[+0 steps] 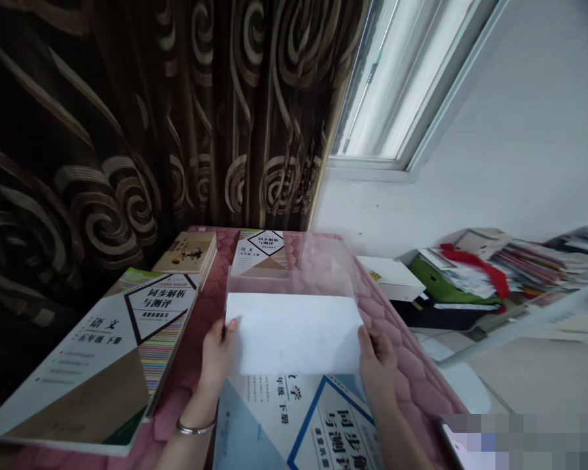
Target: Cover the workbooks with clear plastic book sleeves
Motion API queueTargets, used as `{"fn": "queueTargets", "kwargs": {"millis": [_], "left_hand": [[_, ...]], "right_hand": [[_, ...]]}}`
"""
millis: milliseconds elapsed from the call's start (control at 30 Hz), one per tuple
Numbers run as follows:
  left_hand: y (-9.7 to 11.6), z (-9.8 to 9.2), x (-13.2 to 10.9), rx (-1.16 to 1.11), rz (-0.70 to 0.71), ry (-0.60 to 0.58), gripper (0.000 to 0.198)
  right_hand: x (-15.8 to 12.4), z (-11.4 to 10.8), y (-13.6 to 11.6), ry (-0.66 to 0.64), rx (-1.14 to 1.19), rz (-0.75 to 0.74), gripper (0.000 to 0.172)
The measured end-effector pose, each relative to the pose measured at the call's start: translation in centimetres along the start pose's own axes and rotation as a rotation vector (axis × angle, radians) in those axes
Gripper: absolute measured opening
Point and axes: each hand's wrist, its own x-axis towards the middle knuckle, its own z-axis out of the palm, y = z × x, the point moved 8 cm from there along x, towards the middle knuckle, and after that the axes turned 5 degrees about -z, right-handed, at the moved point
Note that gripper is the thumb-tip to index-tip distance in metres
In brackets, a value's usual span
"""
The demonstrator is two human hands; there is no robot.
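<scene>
My left hand [218,356] and my right hand [379,362] each grip a side of a clear plastic book cover [318,267] with a white sheet [294,333] folded in its lower half. I hold it up over a blue and white workbook [298,424] that lies on the pink quilted table top [411,372] in front of me. A silver bangle [196,427] sits on my left wrist.
A large workbook [102,352] lies at the left, a tan book [189,253] behind it, another workbook [262,251] at the far edge. A dark patterned curtain [127,117] hangs behind. A white box [392,277] and a cluttered shelf of papers [494,267] stand right.
</scene>
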Motion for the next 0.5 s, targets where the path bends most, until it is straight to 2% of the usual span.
{"fn": "queueTargets", "kwargs": {"millis": [100, 233, 500], "left_hand": [[-0.1, 0.1, 0.2, -0.045, -0.008, -0.039, 0.043], [-0.3, 0.5, 0.3, -0.104, -0.012, -0.126, 0.039], [-0.3, 0.5, 0.0, -0.042, -0.020, -0.077, 0.041]], "right_hand": [[0.0, 0.3, -0.4, -0.050, -0.038, -0.016, 0.042], [0.1, 0.4, -0.4, -0.041, -0.072, -0.052, 0.046], [-0.1, 0.5, 1.1, -0.014, -0.048, -0.015, 0.047]]}}
